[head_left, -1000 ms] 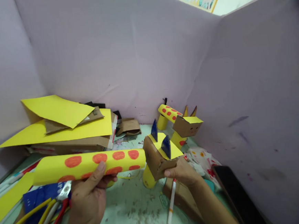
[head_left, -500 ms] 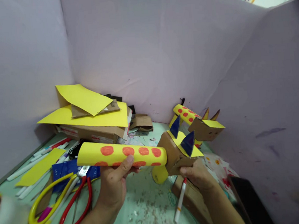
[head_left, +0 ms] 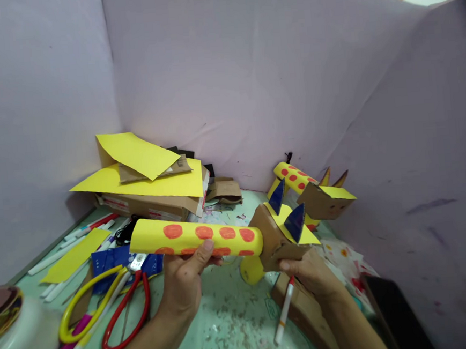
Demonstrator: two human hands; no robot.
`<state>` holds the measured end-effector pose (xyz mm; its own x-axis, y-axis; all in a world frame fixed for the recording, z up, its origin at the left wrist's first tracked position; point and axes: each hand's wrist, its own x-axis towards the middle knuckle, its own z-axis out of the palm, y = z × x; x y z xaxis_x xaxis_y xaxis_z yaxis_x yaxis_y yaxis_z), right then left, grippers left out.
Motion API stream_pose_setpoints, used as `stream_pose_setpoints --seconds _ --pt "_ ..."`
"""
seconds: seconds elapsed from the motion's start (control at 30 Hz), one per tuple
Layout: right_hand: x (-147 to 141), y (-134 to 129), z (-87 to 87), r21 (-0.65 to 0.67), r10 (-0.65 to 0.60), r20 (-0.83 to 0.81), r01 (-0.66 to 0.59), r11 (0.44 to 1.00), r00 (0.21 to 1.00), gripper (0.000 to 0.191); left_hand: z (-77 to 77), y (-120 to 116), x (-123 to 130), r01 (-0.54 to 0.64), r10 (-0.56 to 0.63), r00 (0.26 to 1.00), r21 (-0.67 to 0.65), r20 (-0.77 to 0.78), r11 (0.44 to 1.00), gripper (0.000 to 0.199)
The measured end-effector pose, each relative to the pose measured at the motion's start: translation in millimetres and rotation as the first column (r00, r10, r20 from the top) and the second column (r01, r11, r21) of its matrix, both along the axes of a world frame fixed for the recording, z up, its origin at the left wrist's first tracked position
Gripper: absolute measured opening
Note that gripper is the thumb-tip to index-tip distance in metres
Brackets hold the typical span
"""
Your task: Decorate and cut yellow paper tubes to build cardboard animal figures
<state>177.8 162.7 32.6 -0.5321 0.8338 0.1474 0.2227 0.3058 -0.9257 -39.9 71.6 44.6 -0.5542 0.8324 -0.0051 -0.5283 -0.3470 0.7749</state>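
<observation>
Left hand (head_left: 185, 283) curls its fingers round a spotted tube (head_left: 195, 237), right hand (head_left: 316, 275) pinches the adjoining box (head_left: 271, 241); a jar (head_left: 28, 341) stands near the worktop's (head_left: 224, 325) left edge.

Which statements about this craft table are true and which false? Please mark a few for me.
1. The left hand holds the spotted tube. True.
2. The scissors have one yellow handle and one red. True.
3. The right hand holds the scissors. False: it holds the cardboard box.
4. The box's ears are orange. False: they are dark blue.
5. Another spotted figure is farther back. True.
</observation>
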Motion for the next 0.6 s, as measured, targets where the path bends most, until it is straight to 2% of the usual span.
stream_pose_setpoints --seconds 0.23,0.43,0.6 --pt "-7 -3 2.2 0.011 0.003 -0.052 -0.002 1.0 0.999 0.042 3.1 1 0 0.0 0.001 0.999 -0.023 0.04 1.0 0.026" --pt "-19 -8 12.3 -0.011 0.065 -0.077 -0.066 0.998 0.995 0.044 9.3 2 -8 -0.037 0.037 0.998 -0.016 0.042 0.999 0.024" --pt "-21 -11 12.9 -0.033 0.036 -0.136 -0.041 0.999 0.99 0.071 18.2 1 -12 -0.065 0.066 0.997 -0.018 0.03 0.998 0.024"
